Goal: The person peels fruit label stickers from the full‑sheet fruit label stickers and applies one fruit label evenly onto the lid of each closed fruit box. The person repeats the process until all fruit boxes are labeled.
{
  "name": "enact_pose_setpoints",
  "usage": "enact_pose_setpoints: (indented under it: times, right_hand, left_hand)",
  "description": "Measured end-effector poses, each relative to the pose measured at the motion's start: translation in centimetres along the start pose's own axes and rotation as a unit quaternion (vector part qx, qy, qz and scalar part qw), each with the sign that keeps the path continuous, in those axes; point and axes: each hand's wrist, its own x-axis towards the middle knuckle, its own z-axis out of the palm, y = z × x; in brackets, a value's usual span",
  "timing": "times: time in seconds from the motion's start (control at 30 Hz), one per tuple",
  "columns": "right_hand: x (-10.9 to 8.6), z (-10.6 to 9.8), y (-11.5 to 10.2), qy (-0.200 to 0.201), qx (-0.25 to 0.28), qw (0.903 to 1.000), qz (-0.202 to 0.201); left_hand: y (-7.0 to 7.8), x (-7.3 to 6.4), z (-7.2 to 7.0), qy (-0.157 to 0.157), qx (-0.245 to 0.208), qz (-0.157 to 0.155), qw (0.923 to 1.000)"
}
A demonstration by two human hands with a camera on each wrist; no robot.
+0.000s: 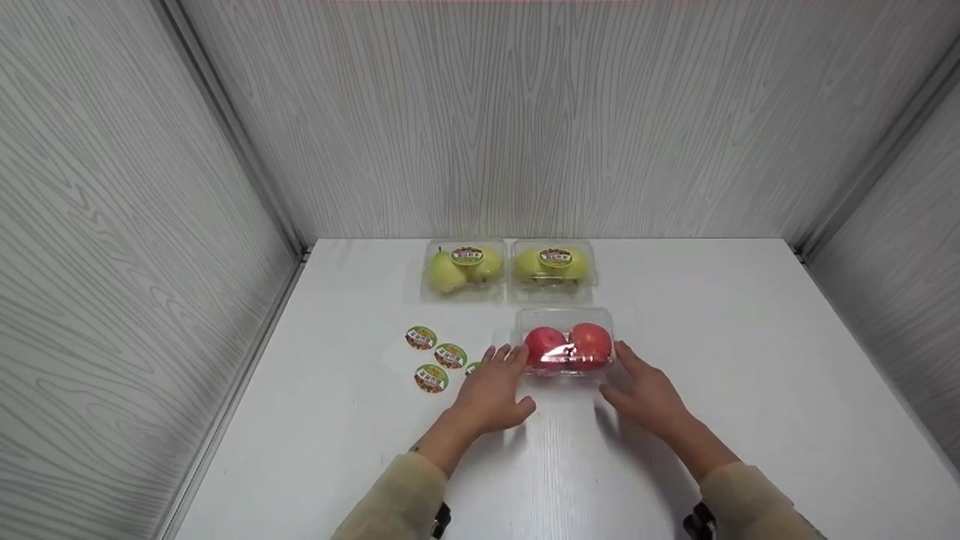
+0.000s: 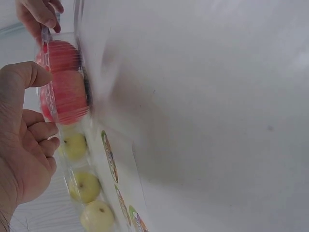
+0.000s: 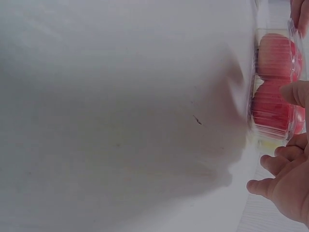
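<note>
A clear plastic clamshell box (image 1: 566,315) stands on the white table with two red apples (image 1: 591,345) inside. My left hand (image 1: 490,391) is at the box's left side, fingertips right at its wall and thumb spread away. On the opposite side is my right hand (image 1: 651,397), its fingertips close to the right front corner. Both wrist views show the ribbed side of the box (image 2: 67,99) and the apples (image 3: 275,104) through it, with the fingers relaxed beside it. No sticker shows on this box's lid in the head view.
Behind stand two clear boxes of yellow-green pears (image 1: 448,273), (image 1: 531,264), each with an oval label (image 1: 556,258) on its lid. Several loose oval stickers (image 1: 431,379) lie left of my left hand, one partly hidden by it. Grey wood-grain panels (image 1: 510,120) enclose the table.
</note>
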Motion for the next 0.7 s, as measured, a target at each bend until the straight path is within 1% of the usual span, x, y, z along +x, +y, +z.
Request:
enact_pose_setpoints:
  times: [0.17, 0.3, 0.47, 0.7]
  right_hand:
    - [0.5, 0.3, -0.2, -0.003, 0.001, 1.0000, -0.002]
    - [0.7, 0.3, -0.5, -0.007, 0.003, 1.0000, 0.000]
    - [1.0, 0.4, -0.6, -0.011, -0.003, 0.9999, 0.001]
    - [1.0, 0.6, -0.4, -0.012, 0.003, 0.9999, 0.007]
  left_hand:
    - [-0.3, 0.1, -0.1, -0.001, 0.004, -0.006, 1.0000]
    - [-0.6, 0.2, 0.0, 0.008, 0.005, -0.003, 1.0000]
    - [-1.0, 0.2, 0.1, 0.020, 0.019, 0.002, 0.9996]
    - [-1.1, 0.3, 0.3, 0.014, 0.027, -0.003, 0.9995]
